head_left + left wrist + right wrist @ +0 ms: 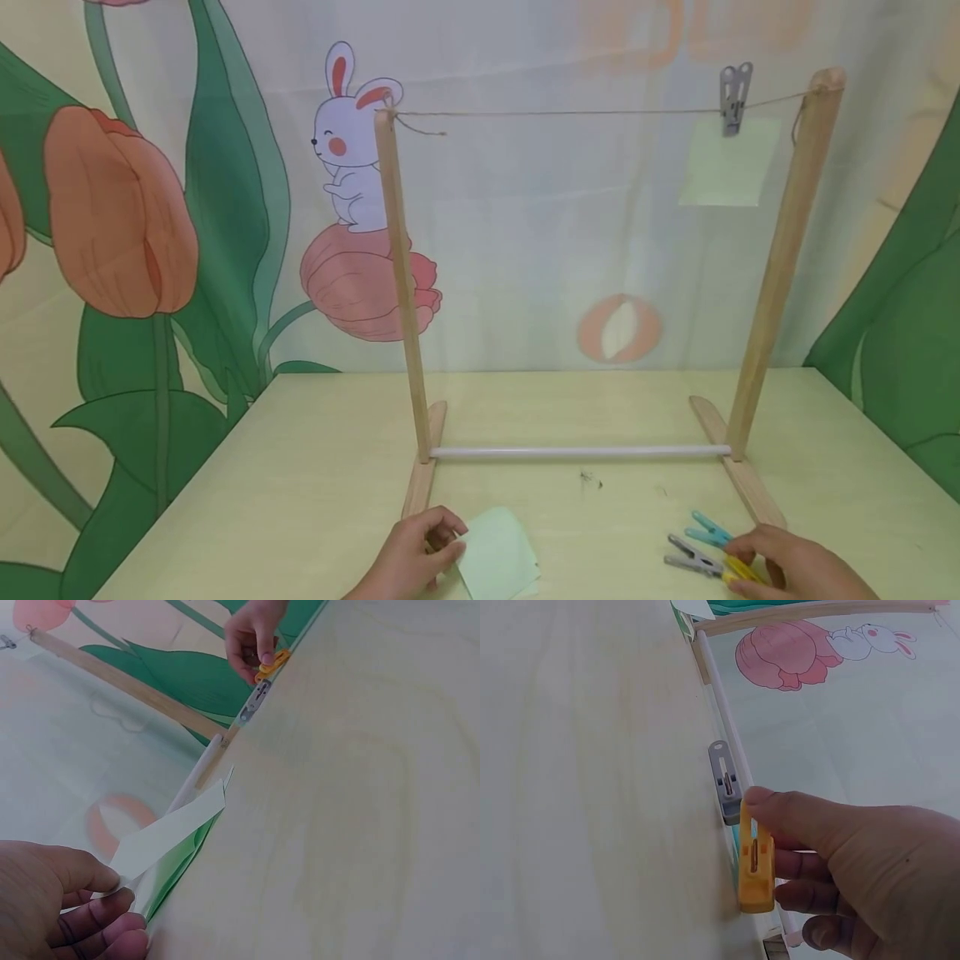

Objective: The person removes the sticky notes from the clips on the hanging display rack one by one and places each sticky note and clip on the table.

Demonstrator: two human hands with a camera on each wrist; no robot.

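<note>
My left hand (415,552) pinches a pale green paper sheet (171,834) between thumb and fingertips at its edge. In the left wrist view this sheet lifts away from more green sheets (174,877) under it. At the front right of the table, my right hand (797,562) grips a yellow clothespin (756,871) between thumb and fingers. Beside it lie a grey clothespin (693,558) and a blue clothespin (707,528), the blue one mostly hidden in the right wrist view. Another grey clothespin (732,100) clips a green sheet (729,167) to the string (555,112).
A wooden frame stands on the table (300,467), with a left post (405,292), a right post (780,267) and a white bar (577,452) low between them. Its feet reach toward both hands. A printed cloth (525,242) hangs behind.
</note>
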